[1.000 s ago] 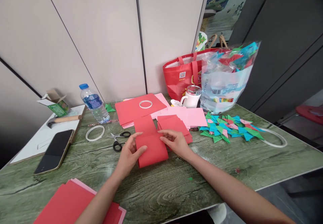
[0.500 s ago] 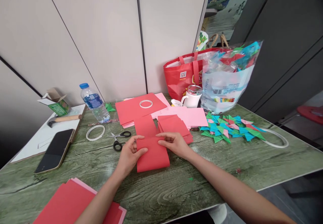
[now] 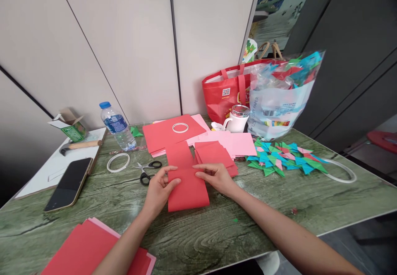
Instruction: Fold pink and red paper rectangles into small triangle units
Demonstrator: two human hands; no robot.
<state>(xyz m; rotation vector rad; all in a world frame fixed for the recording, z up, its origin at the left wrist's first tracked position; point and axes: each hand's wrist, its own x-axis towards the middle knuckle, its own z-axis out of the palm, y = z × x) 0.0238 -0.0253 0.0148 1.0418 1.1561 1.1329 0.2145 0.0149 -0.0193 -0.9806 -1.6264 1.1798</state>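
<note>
A strip of red paper [image 3: 188, 194] is bent over on itself in front of me, its near side a rounded, uncreased curve. My left hand [image 3: 163, 186] pinches its left edge, thumb on top. On the upper right part of the same paper, my right hand [image 3: 214, 175] grips it between thumb and fingers. Just beyond lies another red piece [image 3: 179, 155], and I cannot tell whether it joins the held one. A stack of cut red pieces [image 3: 214, 153] rests beside it. Black-handled scissors [image 3: 145, 170] lie left of my left hand.
Larger red sheets [image 3: 167, 132] with a tape roll [image 3: 180, 127] lie behind. Left are a water bottle [image 3: 118, 128], a phone [image 3: 70, 184] and a hammer [image 3: 82, 144]. Right are a lidded mug [image 3: 237, 120], folded paper pieces [image 3: 282, 157] and a plastic bag [image 3: 279, 105]. More red sheets [image 3: 89, 250] lie front left.
The hands keep the same grip on the bent red paper, with hardly any movement. The whole view has shifted very slightly.
</note>
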